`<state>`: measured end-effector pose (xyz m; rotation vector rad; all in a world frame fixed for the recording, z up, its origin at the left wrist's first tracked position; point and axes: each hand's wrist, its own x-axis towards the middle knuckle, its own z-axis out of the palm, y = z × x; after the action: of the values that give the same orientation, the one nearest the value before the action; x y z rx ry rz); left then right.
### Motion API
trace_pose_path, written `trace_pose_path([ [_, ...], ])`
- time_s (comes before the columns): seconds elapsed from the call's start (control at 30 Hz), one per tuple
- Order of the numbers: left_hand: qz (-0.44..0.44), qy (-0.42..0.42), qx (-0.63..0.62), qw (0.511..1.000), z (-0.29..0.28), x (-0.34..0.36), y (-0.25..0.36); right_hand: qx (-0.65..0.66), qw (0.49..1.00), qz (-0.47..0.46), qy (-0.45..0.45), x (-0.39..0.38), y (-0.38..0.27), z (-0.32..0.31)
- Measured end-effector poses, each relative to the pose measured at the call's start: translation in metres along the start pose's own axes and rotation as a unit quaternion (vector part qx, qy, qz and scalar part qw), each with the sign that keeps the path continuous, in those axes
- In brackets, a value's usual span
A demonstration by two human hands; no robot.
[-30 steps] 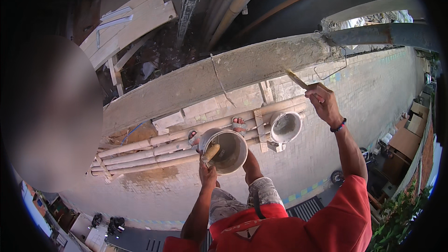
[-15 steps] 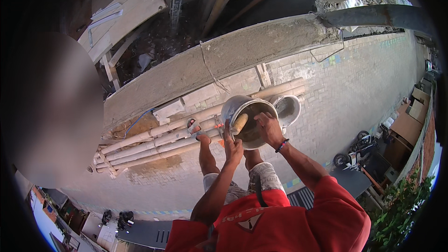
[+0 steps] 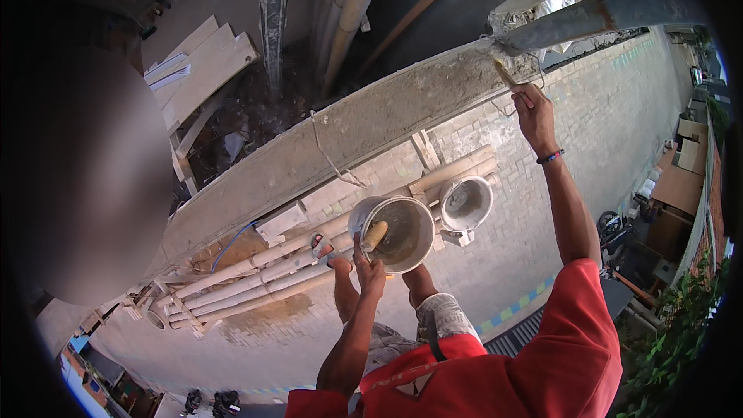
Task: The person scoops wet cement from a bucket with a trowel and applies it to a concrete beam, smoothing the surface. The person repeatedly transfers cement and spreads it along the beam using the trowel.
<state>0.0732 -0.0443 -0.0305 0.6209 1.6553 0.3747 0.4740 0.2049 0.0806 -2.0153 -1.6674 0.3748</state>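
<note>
My left hand [image 3: 370,272] is closed on the near-left rim of a whitish bucket [image 3: 426,251], which is held tilted in front of my legs. Inside the bucket, next to my left fingers, lies a tan, rounded cylinder [image 3: 377,235]; its kind is unclear. Greyish residue coats the bucket's inner wall. My right arm stretches up and to the right. In my right hand [image 3: 535,118] is a small brush-like tool [image 3: 504,73], gripped at its lower end. Its tip is at the right part of a rough concrete ledge [image 3: 402,93]; whether it touches cannot be made out.
A second whitish bucket [image 3: 485,203] stands right of the held one. Bamboo poles [image 3: 271,282] lie below the ledge. A wire [image 3: 323,143] hangs over the ledge's edge. A metal pipe [image 3: 588,17] crosses at upper right. Far below is a paved ground [image 3: 573,155] with a motorcycle [image 3: 611,226].
My right hand has come out of the bucket and moved up and right to the ledge, now with the brush-like tool visible. My left hand still grips the bucket, slightly lower in view.
</note>
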Motion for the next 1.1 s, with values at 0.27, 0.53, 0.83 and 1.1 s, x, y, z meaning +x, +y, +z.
trace_pose_path([
  [0.27, 0.025, 0.021, 0.0, 0.999, -0.03, -0.02, -0.015, 0.099, 0.979, -0.061, -0.169, -0.033, -0.028, 0.041],
  [0.53, 0.044, 0.007, -0.07, 0.997, -0.024, -0.018, -0.022, -0.113, 0.993, 0.002, -0.046, -0.011, 0.059, 0.043],
  [0.83, 0.058, 0.016, 0.031, 0.998, -0.041, -0.006, -0.053, 0.266, 0.957, 0.08, 0.082, -0.052, -0.014, -0.054],
  [1.1, 0.02, 0.012, -0.009, 1.0, -0.033, -0.005, -0.046, 0.344, 0.885, 0.248, 0.192, 0.006, 0.154, -0.095],
])
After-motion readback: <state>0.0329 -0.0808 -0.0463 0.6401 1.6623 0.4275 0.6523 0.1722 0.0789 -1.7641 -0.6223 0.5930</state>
